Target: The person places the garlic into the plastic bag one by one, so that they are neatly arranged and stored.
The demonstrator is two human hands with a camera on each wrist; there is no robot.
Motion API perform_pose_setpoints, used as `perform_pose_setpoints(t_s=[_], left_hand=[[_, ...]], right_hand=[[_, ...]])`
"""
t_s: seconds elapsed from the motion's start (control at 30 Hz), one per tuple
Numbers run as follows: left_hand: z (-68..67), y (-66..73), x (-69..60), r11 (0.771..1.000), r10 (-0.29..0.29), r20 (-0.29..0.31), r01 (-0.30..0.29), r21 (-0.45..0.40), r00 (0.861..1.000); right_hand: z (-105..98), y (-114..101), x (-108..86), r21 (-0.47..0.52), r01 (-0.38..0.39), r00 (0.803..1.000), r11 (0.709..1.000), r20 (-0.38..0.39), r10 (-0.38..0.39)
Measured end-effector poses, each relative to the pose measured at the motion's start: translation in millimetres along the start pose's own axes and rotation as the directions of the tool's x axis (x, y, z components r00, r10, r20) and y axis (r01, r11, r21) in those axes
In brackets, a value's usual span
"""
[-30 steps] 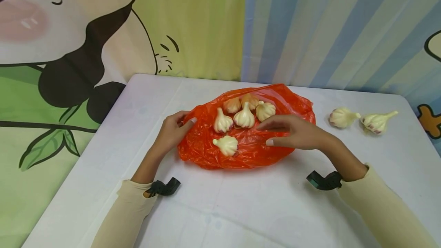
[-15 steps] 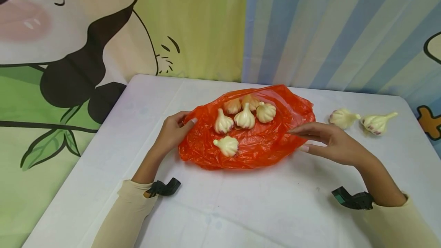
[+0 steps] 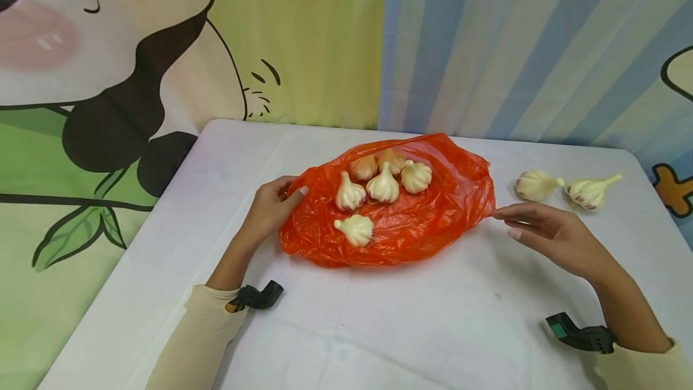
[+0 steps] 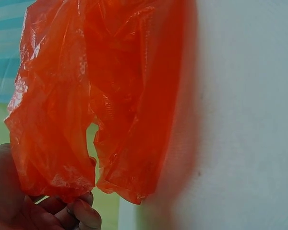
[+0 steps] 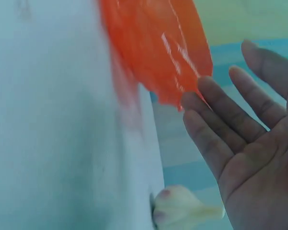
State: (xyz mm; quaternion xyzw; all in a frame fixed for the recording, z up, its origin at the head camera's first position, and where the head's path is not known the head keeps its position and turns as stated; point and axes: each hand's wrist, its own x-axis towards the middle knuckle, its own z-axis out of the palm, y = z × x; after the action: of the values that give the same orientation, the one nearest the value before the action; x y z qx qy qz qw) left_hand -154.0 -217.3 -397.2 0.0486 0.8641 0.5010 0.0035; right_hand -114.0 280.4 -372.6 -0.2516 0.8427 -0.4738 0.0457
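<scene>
A red plastic bag [image 3: 417,239] lies spread on the table with several garlic bulbs [image 3: 383,185] on or in it. Two of the bulbs show dimly through the red film. My left hand [image 3: 271,208] grips the bag's left edge, and the left wrist view shows its fingers [image 4: 86,213] curled under the film. At the bag's right end is my right hand [image 3: 557,236], its fingers extended and holding nothing. Its fingertips are at or very near the film; contact is hard to tell. Two more garlic bulbs, one pale [image 3: 536,185] and one long-stemmed [image 3: 590,191], lie beyond the right hand.
The white table [image 3: 379,324] ends at a back edge just behind the bag. A printed curtain [image 3: 314,41] hangs directly behind it. Each forearm carries a black wrist camera [image 3: 582,334].
My right hand has moved from over the bag's middle out to the right, past its right end. The left hand stays at the left edge, and the bulbs have not visibly moved.
</scene>
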Motion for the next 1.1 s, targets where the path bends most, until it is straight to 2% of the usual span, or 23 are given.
perform_pose_setpoints(t_s=[0.1, 0.17, 0.23, 0.33, 0.43, 0.5, 0.7, 0.87, 0.93, 1.1], left_hand=[[0.2, 0.2, 0.2, 1.0, 0.004, -0.002, -0.004, -0.006, 1.0], [0.4, 0.4, 0.5, 1.0, 0.003, -0.001, -0.003, -0.007, 1.0], [0.5, 0.5, 0.6, 1.0, 0.002, -0.002, -0.002, -0.005, 1.0], [0.7, 0.3, 0.5, 1.0, -0.006, 0.0, 0.006, -0.003, 1.0], [0.9, 0.1, 0.5, 1.0, -0.01, 0.001, 0.01, -0.003, 1.0], [0.9, 0.2, 0.4, 1.0, -0.009, 0.001, 0.009, -0.003, 1.0], [0.8, 1.2, -0.3, 1.0, -0.012, 0.004, 0.012, -0.005, 1.0], [0.6, 1.4, 0.0, 1.0, -0.012, 0.004, 0.012, -0.005, 1.0], [0.8, 1.1, 0.3, 1.0, -0.014, 0.004, 0.014, -0.008, 1.0], [1.6, 1.3, 0.8, 1.0, -0.017, 0.01, 0.017, -0.016, 1.0]], right_hand=[[-5, 9, -4.4, -0.056, -0.051, 0.994, 0.997, -0.096, 0.046], [-7, 15, -7.3, -0.093, -0.114, 0.978, 0.989, -0.184, 0.096], [-9, 22, -10.4, -0.121, -0.195, 0.948, 0.973, -0.279, 0.155], [-13, 31, -14.9, -0.121, -0.32, 0.885, 0.94, -0.394, 0.25], [-18, 39, -19.3, -0.107, -0.42, 0.829, 0.901, -0.449, 0.333], [-21, 43, -21.0, -0.105, -0.459, 0.808, 0.882, -0.461, 0.366], [-25, 48, -20.3, -0.134, -0.512, 0.778, 0.848, -0.492, 0.391], [-26, 46, -16.4, -0.129, -0.576, 0.745, 0.807, -0.489, 0.453], [-26, 46, -14.2, -0.127, -0.583, 0.742, 0.802, -0.484, 0.463], [-26, 47, -8.3, -0.137, -0.574, 0.758, 0.807, -0.463, 0.46]])
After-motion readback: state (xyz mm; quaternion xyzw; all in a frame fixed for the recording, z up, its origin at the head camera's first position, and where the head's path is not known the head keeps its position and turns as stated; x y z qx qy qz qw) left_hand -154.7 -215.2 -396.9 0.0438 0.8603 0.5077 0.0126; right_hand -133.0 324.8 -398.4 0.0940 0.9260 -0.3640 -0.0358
